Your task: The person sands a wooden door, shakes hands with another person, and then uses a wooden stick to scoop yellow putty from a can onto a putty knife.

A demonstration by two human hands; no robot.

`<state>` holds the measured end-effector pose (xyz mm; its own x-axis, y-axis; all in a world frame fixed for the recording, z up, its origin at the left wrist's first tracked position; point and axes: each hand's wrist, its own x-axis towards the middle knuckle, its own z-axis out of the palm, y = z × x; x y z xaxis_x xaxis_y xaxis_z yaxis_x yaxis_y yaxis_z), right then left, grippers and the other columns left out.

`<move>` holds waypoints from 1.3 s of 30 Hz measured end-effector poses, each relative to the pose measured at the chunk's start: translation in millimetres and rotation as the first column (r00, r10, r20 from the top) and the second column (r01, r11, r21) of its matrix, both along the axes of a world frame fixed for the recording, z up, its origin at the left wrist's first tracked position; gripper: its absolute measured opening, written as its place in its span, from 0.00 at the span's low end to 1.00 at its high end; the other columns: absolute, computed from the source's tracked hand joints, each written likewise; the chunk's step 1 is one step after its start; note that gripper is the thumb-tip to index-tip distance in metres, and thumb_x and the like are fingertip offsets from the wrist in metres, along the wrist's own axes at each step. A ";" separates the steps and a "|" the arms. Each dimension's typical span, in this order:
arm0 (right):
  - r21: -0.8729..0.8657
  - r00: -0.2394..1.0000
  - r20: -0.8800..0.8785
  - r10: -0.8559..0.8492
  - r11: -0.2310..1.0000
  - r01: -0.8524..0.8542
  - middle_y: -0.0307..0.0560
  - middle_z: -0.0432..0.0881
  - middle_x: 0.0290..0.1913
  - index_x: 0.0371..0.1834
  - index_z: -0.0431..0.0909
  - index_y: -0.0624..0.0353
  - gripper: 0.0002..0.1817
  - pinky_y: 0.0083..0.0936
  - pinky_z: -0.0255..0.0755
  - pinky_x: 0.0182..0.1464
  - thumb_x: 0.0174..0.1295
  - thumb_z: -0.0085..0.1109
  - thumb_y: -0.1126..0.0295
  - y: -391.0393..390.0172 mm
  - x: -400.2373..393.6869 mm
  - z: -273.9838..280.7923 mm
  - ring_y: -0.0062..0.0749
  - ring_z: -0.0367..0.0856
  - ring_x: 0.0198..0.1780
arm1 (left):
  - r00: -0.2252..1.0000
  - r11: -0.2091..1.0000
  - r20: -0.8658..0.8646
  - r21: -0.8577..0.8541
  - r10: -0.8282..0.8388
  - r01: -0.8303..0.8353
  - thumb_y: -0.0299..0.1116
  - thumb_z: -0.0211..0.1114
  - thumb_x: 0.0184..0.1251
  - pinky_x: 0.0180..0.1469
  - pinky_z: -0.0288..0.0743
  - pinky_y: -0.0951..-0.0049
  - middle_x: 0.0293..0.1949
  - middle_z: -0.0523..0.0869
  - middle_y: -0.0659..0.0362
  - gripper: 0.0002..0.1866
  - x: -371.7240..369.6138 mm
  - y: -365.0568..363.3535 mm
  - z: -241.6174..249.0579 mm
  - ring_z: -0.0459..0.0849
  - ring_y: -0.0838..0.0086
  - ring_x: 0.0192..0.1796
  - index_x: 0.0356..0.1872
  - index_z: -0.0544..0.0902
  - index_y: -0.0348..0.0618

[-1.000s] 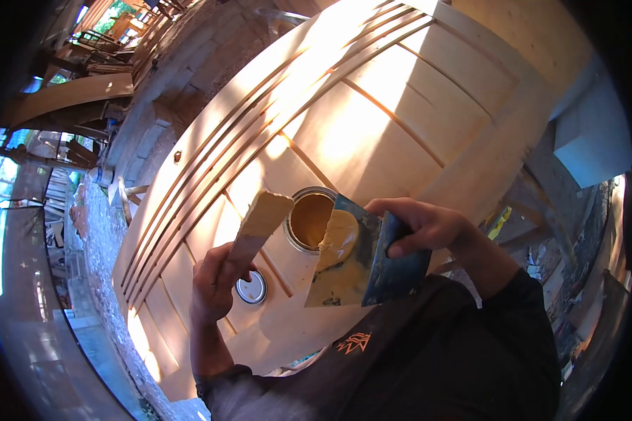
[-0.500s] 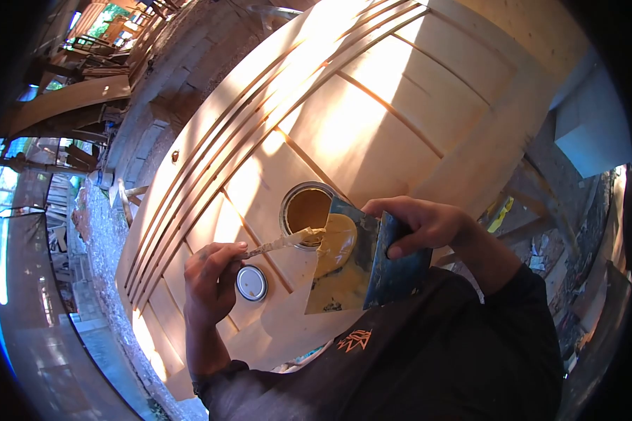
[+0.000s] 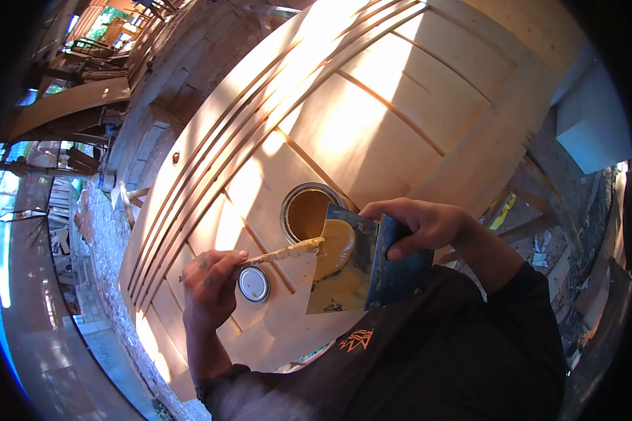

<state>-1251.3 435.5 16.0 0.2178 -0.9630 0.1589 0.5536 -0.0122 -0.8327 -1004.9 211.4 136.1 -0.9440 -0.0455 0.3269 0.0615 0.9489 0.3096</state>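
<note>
My left hand [image 3: 214,284] is closed on the end of a thin stirring stick [image 3: 281,252], whose far end is coated with yellow-brown putty. The stick's tip is at the edge of a wide, flat putty spreader [image 3: 367,259]. My right hand [image 3: 425,228] grips that spreader by its dark blue folded edge. A rounded mound of yellow-brown putty [image 3: 336,242] lies on the spreader's face, with smears below it. Partly behind the spreader, an open can [image 3: 286,217] of the same putty stands on the wooden panel. Its round metal lid [image 3: 253,284] lies near my left hand.
A large pale wooden panel [image 3: 456,70] with long curved grooves and shorter cross grooves spreads out before me. A white box [image 3: 593,137] stands at the right. Stacked timber [image 3: 102,95] is at the upper left. Dark mesh [image 3: 31,302] hangs at the left.
My left hand has shifted slightly left, and the stick has come away from over the can's rim to the spreader's edge. The spreader stays nearly in place.
</note>
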 end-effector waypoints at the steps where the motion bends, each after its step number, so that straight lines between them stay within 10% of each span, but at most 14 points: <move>1: -0.003 1.000 -0.007 0.002 1.000 -0.002 0.47 0.70 0.58 0.67 0.54 0.65 0.36 0.25 0.64 0.63 0.56 0.61 0.81 -0.4 -0.1 -0.1 0.25 0.69 0.59 | 1.000 1.000 -0.001 -0.012 -0.001 0.001 0.19 0.65 0.53 0.28 0.74 0.69 0.28 0.83 0.55 0.14 0.3 0.2 1.2 0.83 0.64 0.28 0.41 0.78 0.41; 39: 0.014 0.903 -0.416 -0.112 0.991 0.130 0.48 0.72 0.57 0.66 0.57 0.65 0.34 0.24 0.65 0.61 0.56 0.60 0.81 6.6 -0.5 11.5 0.25 0.70 0.57 | 0.994 0.795 0.105 -0.604 0.014 0.052 0.19 0.62 0.49 0.32 0.72 0.67 0.29 0.78 0.57 0.17 -6.1 32.2 50.5 0.79 0.66 0.30 0.42 0.80 0.42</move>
